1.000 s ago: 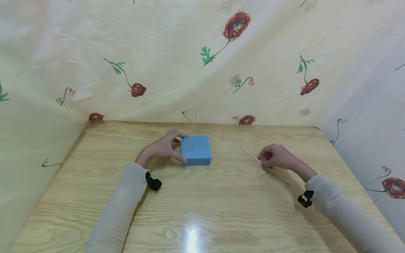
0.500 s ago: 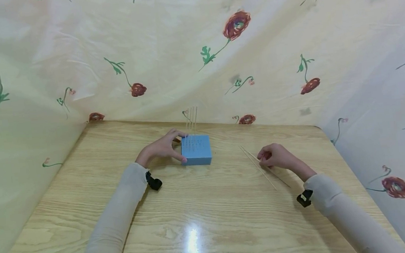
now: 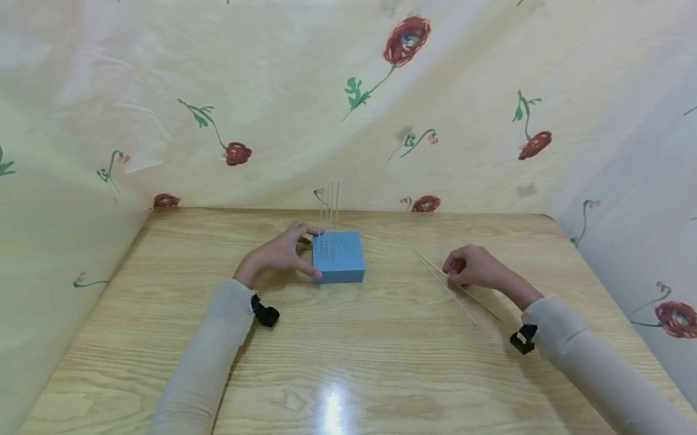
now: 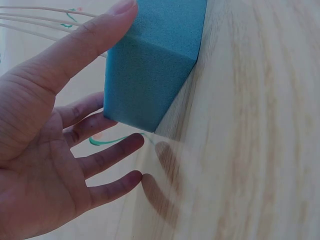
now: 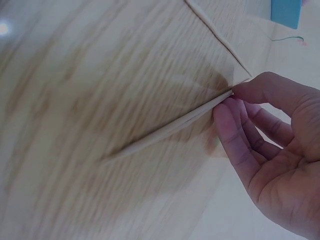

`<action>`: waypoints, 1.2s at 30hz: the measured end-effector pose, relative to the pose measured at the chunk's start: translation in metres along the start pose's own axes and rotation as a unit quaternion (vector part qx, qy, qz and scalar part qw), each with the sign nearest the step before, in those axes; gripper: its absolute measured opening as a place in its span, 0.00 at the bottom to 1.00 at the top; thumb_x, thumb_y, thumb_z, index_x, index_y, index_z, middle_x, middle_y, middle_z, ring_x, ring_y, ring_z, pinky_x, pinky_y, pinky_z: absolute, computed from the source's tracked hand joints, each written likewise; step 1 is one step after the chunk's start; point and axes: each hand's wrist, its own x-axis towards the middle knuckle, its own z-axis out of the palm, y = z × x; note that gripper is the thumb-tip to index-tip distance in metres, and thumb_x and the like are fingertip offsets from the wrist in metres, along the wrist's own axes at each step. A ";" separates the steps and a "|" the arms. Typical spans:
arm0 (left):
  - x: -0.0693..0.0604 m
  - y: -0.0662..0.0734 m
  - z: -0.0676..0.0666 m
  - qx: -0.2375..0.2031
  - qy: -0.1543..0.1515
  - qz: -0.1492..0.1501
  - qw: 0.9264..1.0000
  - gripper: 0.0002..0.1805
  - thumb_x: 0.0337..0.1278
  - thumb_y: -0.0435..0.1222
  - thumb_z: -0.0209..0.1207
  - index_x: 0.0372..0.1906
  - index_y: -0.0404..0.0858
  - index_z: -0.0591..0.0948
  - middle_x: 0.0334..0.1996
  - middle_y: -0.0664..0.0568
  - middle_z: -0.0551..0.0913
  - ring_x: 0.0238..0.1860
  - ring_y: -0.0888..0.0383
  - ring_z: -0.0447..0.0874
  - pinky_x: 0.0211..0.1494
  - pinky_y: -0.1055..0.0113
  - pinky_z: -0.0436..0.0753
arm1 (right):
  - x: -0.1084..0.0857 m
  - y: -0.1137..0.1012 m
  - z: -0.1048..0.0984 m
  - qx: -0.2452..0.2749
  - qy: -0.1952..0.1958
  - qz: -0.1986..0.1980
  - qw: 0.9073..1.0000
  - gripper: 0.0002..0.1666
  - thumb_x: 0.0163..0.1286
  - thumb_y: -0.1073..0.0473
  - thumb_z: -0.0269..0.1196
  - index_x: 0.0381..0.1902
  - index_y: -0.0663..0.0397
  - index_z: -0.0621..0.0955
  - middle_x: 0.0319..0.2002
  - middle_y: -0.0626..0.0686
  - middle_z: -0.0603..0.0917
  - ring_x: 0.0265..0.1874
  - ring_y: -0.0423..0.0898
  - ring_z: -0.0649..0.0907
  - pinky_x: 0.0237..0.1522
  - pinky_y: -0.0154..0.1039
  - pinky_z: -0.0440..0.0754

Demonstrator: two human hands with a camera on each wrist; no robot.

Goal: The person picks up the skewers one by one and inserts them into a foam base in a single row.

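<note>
A blue foam block [image 3: 345,259] with rows of small holes in its top sits on the table. Several thin wooden sticks [image 3: 330,209] stand upright in its left part. My left hand [image 3: 276,252] holds the block's left side between thumb and fingertips; in the left wrist view the thumb lies across the block's edge and the lower fingers [image 4: 112,154] are off it. To the right, my right hand [image 3: 478,267] pinches a wooden stick [image 5: 170,127] between thumb and forefinger, low over the table. A second stick [image 3: 446,290] lies just left of it, their far ends close together.
The wood-grain table [image 3: 359,353] is bounded at the back and sides by a flower-printed cloth [image 3: 290,99]. A bright reflection shows near the front middle. Both wrists carry small black cameras.
Hardly anything differs. My right hand and its stick have shifted very slightly; the left hand and the block stay in place.
</note>
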 end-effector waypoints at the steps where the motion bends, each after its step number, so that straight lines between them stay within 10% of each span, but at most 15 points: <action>1: 0.000 0.000 0.000 0.001 0.000 0.000 1.000 0.51 0.45 0.37 0.79 0.75 0.38 0.64 0.71 0.43 0.60 0.73 0.40 0.62 0.77 0.46 0.66 | 0.000 0.000 0.000 0.000 0.000 0.001 1.000 0.08 0.61 0.72 0.64 0.40 0.69 0.83 0.25 0.53 0.83 0.22 0.44 0.80 0.23 0.36 0.81; 36: -0.001 0.000 -0.001 0.000 -0.005 0.000 1.000 0.52 0.46 0.38 0.79 0.76 0.40 0.64 0.72 0.43 0.60 0.73 0.39 0.62 0.77 0.44 0.65 | 0.003 -0.005 0.003 -0.010 0.012 0.018 1.000 0.07 0.58 0.71 0.66 0.36 0.67 0.83 0.26 0.55 0.84 0.20 0.41 0.80 0.23 0.35 0.81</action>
